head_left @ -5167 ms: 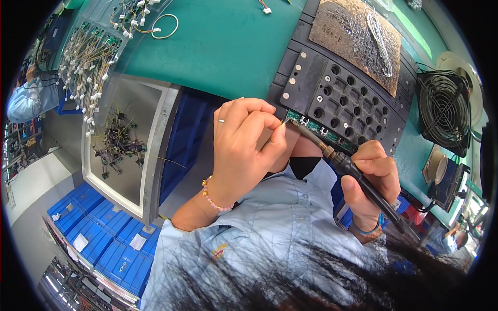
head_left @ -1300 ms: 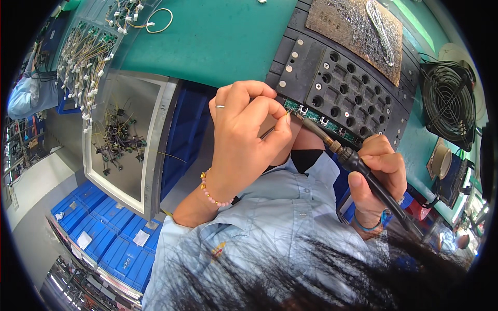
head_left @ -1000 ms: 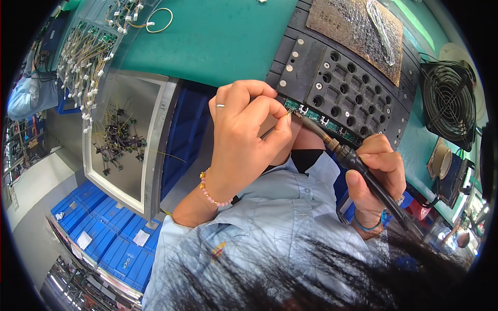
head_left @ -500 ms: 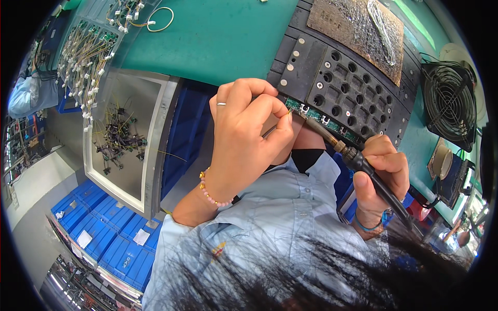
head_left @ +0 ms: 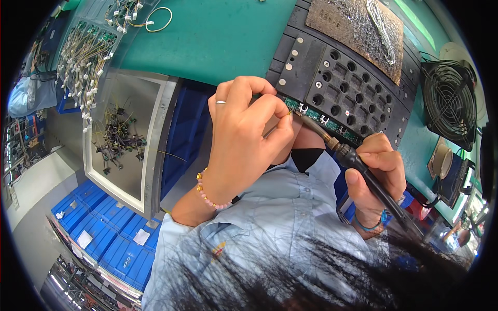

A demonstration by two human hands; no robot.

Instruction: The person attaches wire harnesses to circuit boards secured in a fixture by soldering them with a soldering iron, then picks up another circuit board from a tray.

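My left hand (head_left: 246, 122) is closed in a pinch at the near edge of a black fixture block (head_left: 301, 66). Between its thumb and forefinger a thin yellow wire (head_left: 290, 112) just shows, its end reaching a strip of small green circuit boards (head_left: 314, 114) set along that edge. In my right hand (head_left: 383, 171) is a soldering iron (head_left: 348, 157) with a black handle, gripped like a pen. The iron's tip lies at the boards beside my left fingertips; the exact contact point is too small to make out.
A fan (head_left: 449, 101) stands at the right. Behind the fixture lies a scorched board (head_left: 337, 20) with a bundle of pale wires (head_left: 383, 31). Left, a white-rimmed tray (head_left: 150, 155) holds dark wired parts (head_left: 120, 136), near connector cables (head_left: 85, 62) and blue bins (head_left: 111, 223).
My right hand and the soldering iron have shifted slightly left, the tip closer to my left fingertips. My left hand has barely moved and keeps its pinch.
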